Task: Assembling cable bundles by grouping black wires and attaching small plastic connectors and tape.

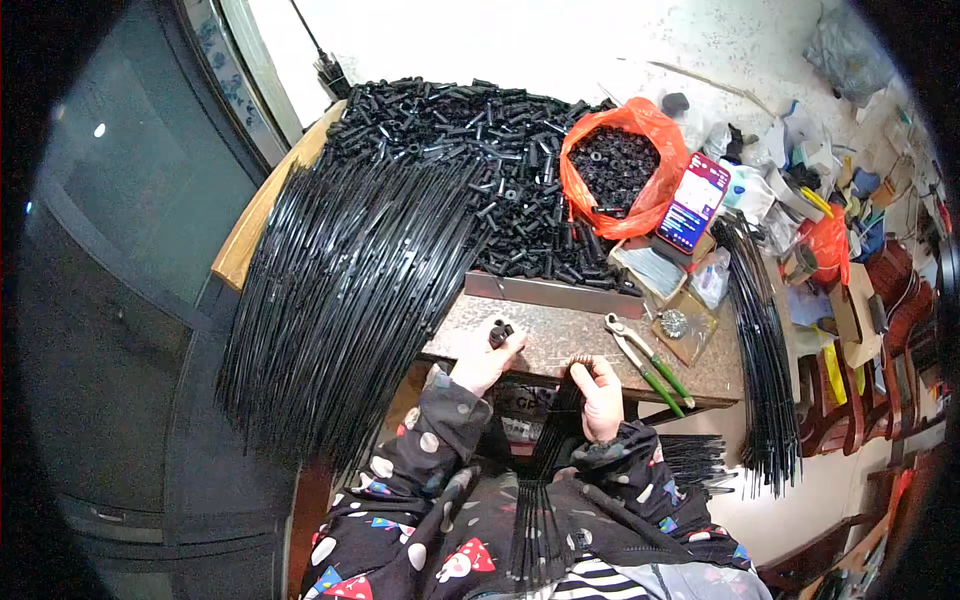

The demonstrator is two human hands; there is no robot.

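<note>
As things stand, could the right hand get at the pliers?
Probably yes: the right hand pinches thin black rods, but the pliers lie just beside it on the bare table, nothing between.

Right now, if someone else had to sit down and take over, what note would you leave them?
Left hand: pinching a small black tube piece at the table edge.
Right hand: gripping the top ends of a bundle of thin black rods that hangs over the lap.
Supplies: heap of black tube pieces and a big fan of rods on the left.
Green-handled pliers: unused beside the right hand.
How many are finished cannot be told.
</note>
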